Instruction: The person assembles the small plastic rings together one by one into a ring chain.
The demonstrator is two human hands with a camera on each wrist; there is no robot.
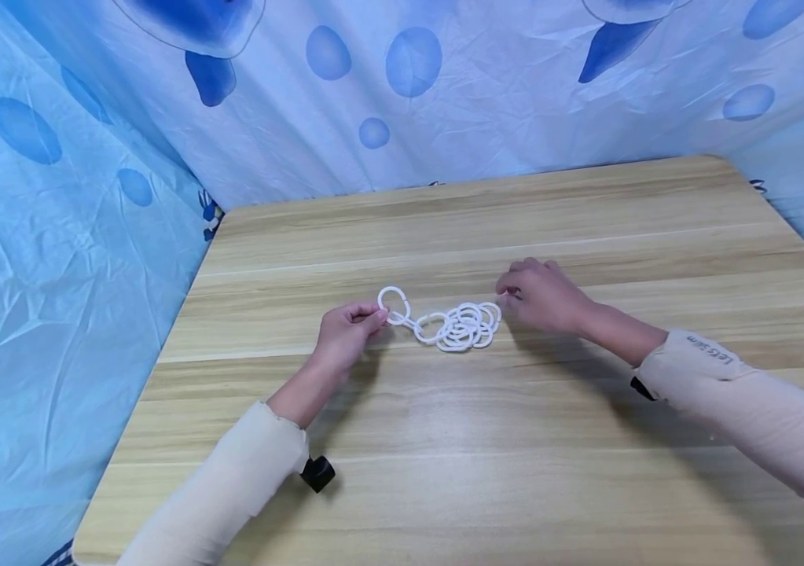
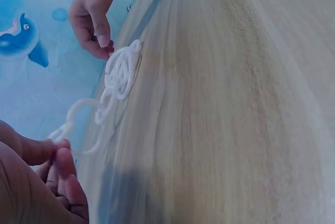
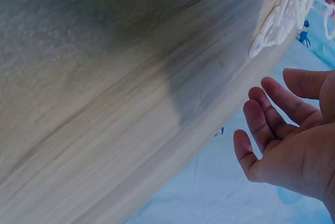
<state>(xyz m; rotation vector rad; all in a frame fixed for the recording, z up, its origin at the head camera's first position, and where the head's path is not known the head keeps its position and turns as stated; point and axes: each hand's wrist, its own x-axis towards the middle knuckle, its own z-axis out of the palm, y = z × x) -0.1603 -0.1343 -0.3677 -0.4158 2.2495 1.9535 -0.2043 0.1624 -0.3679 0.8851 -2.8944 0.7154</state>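
Note:
A chain of white plastic rings (image 1: 468, 326) lies bunched on the wooden table, its links overlapping. At its left end, my left hand (image 1: 346, 336) pinches a ring between thumb and fingertips, and this end is lifted a little off the table. In the left wrist view the left hand (image 2: 39, 174) grips a link while the bunched rings (image 2: 121, 72) lie beyond it. My right hand (image 1: 541, 297) hovers just right of the pile with fingers loosely bent. The right wrist view shows that hand (image 3: 293, 135) holding nothing, apart from the rings (image 3: 282, 17).
The wood-grain table (image 1: 444, 456) spreads around the hands. Blue patterned curtains (image 1: 345, 118) hang behind it and along its sides. A small black block (image 1: 318, 473) sits at the left sleeve's cuff.

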